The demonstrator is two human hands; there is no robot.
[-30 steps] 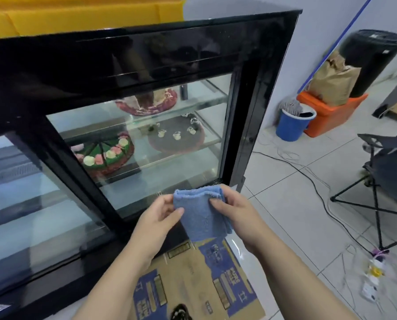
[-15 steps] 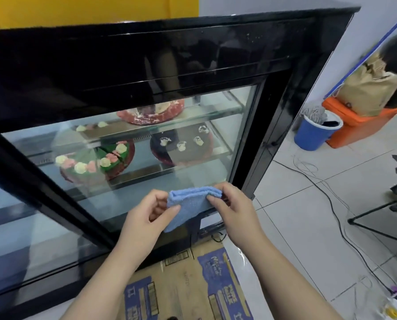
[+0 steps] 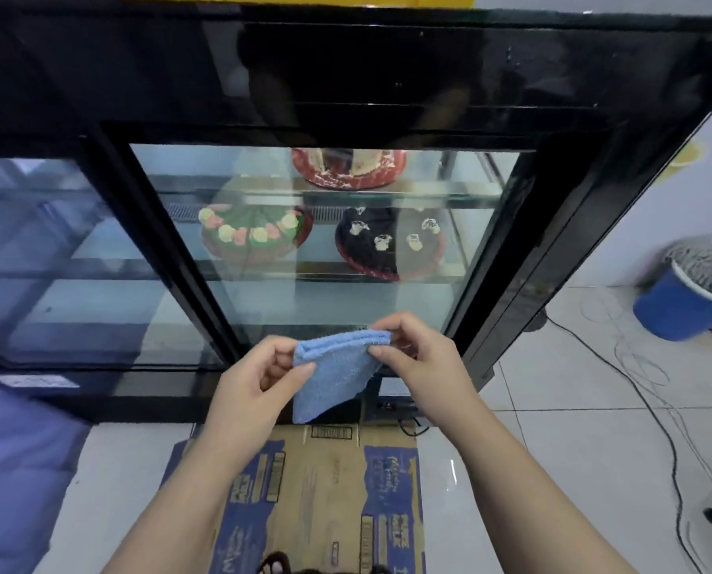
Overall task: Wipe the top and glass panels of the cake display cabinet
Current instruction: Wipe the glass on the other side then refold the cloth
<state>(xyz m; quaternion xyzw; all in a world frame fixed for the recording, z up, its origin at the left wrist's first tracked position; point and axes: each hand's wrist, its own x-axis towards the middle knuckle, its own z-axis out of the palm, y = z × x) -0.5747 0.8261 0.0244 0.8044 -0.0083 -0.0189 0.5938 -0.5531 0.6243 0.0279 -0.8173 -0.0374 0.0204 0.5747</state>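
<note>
The black cake display cabinet fills the upper view, its glossy top band above a right glass panel and a left glass panel. Three cakes sit on the glass shelves inside. A folded blue cloth hangs in front of the lower edge of the right panel. My left hand pinches the cloth's left top corner. My right hand pinches its right top corner. The cloth is held off the glass, between both hands.
Flattened cardboard lies on the tiled floor under my arms. A blue bucket with a mop stands at the right, with cables trailing over the tiles. A purple-blue surface fills the lower left.
My view has swung to face the cabinet squarely and closer. Both hands kept hold of the cloth and raised it slightly; it now hangs in a narrower fold.
</note>
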